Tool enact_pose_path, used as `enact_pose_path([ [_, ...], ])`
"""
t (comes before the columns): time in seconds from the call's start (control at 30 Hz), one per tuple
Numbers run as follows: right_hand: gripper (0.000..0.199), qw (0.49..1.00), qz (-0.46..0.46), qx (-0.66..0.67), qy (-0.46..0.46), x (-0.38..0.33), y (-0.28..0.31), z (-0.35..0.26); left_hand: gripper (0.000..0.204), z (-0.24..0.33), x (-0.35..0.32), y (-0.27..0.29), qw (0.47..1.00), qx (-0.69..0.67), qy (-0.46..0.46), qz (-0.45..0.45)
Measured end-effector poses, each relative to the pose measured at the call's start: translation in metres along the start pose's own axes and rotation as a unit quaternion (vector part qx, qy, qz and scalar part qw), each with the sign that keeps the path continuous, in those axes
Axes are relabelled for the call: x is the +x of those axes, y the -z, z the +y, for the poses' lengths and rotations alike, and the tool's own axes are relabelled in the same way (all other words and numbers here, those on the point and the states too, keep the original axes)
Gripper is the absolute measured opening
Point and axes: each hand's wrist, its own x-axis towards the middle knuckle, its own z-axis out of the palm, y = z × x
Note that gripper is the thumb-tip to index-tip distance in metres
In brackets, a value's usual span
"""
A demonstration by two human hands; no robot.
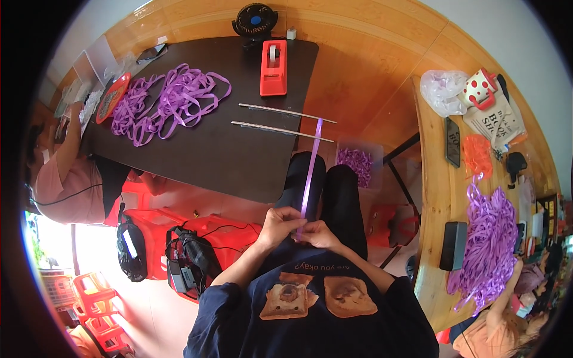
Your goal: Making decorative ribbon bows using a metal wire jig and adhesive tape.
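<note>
A shiny purple ribbon (pixel 309 179) runs down from the ends of two thin metal sticks (pixel 280 130) that jut past the dark table's right edge. Above my lap, my left hand (pixel 280 227) is closed, its fingertips pinching the ribbon's lower part from the left. My right hand (pixel 320 235) meets it from the right, also closed in a pinch at the ribbon's lower end. The exact finger grip there is partly hidden. Between the table and the wooden table, a clear bin (pixel 358 164) holds many small purple ribbon pieces.
The dark table (pixel 227 155) bears a purple ribbon heap (pixel 173 104), a red tape dispenser (pixel 274 68) and a black fan (pixel 255 22). More ribbon (pixel 486 244) covers the wooden table (pixel 431 197) at right. Red stools (pixel 152 238) stand at left. People sit at both sides.
</note>
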Motion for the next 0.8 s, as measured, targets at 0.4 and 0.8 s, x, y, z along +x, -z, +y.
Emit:
enact_pose_path([
  [0.4, 0.011, 0.994, -0.053, -0.084, 0.044, -0.007, 0.006, -0.019, 0.014, 0.005, 0.052, -0.035, 0.981, -0.089, -0.086, 0.151],
  [0.8, 0.013, 0.984, -0.092, -0.148, 0.039, -0.005, 0.018, -0.029, 0.022, 0.052, 0.089, -0.055, 0.988, -0.074, -0.072, 0.117],
])
